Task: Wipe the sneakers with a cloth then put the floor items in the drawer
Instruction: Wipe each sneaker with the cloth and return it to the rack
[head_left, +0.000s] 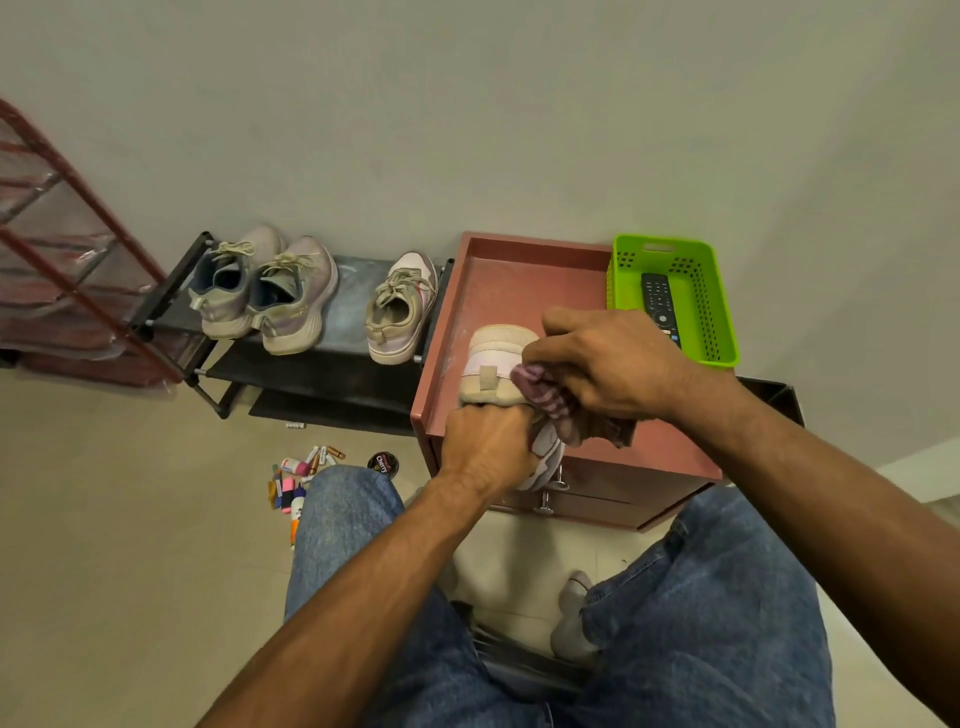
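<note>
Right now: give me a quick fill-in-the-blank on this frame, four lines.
1. The right hand rubs the sneaker with a ____.
2. The remote lies in the green ____.
3. The rack holds ____ sneakers.
4. The batteries lie on the ____.

Missing: cloth; basket; three; floor

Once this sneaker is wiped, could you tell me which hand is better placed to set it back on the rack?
Probably the left hand: it already grips the sneaker, and the shoe rack lies on its side. The right hand holds the cloth.
</note>
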